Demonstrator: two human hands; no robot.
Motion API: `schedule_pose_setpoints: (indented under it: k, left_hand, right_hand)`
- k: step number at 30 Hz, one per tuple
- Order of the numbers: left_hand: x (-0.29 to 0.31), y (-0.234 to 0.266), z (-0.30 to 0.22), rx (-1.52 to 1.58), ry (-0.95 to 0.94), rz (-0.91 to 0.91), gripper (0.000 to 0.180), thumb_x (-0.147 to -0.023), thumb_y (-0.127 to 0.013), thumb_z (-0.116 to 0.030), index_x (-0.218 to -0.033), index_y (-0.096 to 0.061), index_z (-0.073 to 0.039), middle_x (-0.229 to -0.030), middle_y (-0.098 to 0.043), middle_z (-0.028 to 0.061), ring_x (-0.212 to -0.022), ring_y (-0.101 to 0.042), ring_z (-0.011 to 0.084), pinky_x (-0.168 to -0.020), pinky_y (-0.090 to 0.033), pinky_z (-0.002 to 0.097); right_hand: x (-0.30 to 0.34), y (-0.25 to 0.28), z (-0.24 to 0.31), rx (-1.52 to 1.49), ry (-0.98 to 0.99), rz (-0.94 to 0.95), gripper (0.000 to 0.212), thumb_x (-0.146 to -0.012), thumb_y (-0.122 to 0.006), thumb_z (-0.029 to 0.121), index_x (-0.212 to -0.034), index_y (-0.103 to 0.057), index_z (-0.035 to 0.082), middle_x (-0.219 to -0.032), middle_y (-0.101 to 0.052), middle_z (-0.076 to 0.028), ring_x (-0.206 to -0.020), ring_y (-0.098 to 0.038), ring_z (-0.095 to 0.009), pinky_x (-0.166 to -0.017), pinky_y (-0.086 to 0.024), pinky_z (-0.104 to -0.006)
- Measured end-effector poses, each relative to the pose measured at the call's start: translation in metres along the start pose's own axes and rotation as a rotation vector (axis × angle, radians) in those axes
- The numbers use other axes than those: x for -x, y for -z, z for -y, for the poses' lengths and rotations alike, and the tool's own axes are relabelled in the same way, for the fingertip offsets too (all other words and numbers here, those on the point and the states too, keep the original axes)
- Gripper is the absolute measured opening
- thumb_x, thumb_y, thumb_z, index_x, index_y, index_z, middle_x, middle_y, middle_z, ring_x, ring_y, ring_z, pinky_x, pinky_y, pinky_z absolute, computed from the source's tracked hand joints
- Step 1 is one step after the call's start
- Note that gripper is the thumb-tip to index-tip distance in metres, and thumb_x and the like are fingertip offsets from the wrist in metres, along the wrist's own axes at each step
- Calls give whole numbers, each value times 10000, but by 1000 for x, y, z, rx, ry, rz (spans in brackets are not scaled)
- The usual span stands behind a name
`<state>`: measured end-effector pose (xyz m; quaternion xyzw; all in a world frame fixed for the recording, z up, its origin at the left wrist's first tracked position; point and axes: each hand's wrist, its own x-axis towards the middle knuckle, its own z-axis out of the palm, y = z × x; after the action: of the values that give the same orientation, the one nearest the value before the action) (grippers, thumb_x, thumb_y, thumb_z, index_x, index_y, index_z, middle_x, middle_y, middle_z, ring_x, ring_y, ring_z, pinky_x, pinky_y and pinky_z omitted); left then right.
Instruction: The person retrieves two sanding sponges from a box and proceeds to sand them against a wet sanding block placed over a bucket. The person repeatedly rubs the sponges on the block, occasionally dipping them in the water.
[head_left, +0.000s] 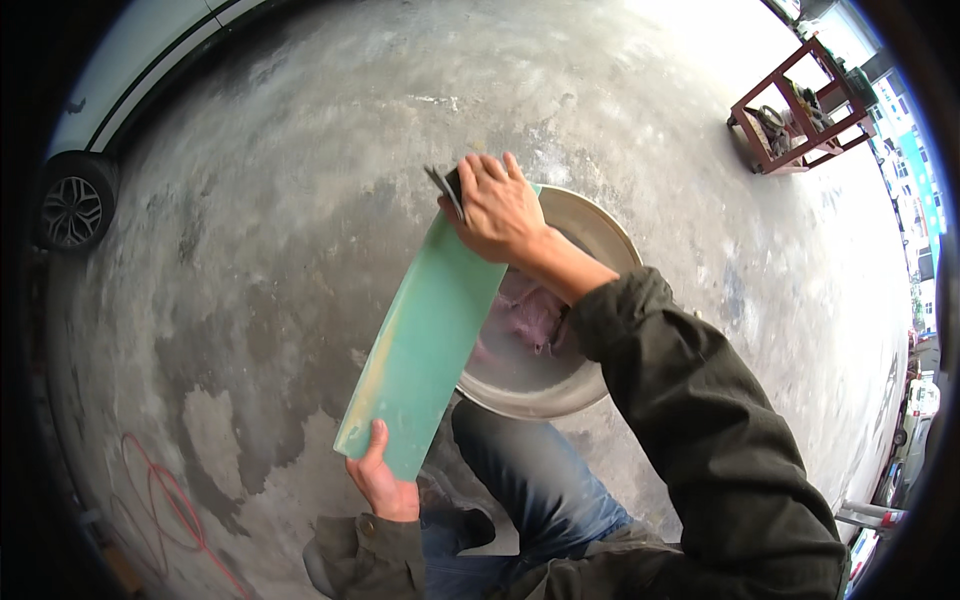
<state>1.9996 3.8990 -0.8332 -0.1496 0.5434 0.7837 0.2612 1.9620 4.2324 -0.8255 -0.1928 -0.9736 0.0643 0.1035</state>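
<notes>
Green board (425, 340), left hand (386, 484) clasping it, right hand (497, 212) palm-down with dark sheet (451, 192)

Long green panel (425, 345), slanted, yellowish left edge; dark sheet (453, 190) atop far end.

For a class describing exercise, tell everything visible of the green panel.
The panel is long and roughly rectangular, pale green, with a yellowish strip along its left edge and pale marks near the lower end. It looks painted, its material unclear. It slants up to the right, overlapping the basin in view. The left hand grips its lower end; the right hand, with a dark sheet, lies over its upper end.
</notes>
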Motion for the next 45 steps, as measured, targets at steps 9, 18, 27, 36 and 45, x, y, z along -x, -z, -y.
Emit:
schedule_pose_setpoints:
  k: [9,18,27,36,45]
  left_hand:
    - [3,-4,-1,-20,9,-20,423,-944,-665,-92,-1320,-556,66,-1285,-611,143,-1126,-610,249,-952,-505,385]
    - [0,4,-2,-16,32,5,426,-941,-661,-97,-1317,-556,73,-1250,-625,149,-1102,-624,257,-935,-517,380]
    - [-2,5,-2,29,64,21,438,-954,-642,-101,-1344,-533,66,-1289,-607,151,-1135,-615,274,-956,-515,404]
    - [-10,12,1,30,100,71,416,-1003,-593,-176,-1361,-534,27,-1313,-606,120,-1164,-600,261,-992,-488,402]
    - [-12,15,2,27,128,77,398,-1003,-592,-174,-1352,-548,12,-1303,-614,110,-1169,-602,250,-996,-491,395]
  right_hand:
    - [7,-20,-1,265,38,-145,668,-931,-418,308,-1410,-408,-158,-1465,-435,-324,-1410,-381,-393,-1176,-265,-448]
    - [49,-28,-4,104,437,-111,838,-871,-540,376,-1521,-281,-86,-1614,-237,-270,-1534,-178,-355,-1249,-153,-436]
    - [108,-23,32,185,530,-85,778,-884,-507,380,-1507,-349,-59,-1594,-304,-256,-1505,-276,-346,-1242,-183,-457]
    - [107,4,-31,-95,186,-5,670,-983,-448,332,-1504,-328,-72,-1591,-326,-224,-1502,-273,-351,-1226,-199,-496]
    - [94,8,-38,32,-35,-118,699,-1015,-369,422,-1484,-346,-96,-1577,-306,-286,-1502,-273,-347,-1232,-181,-497]
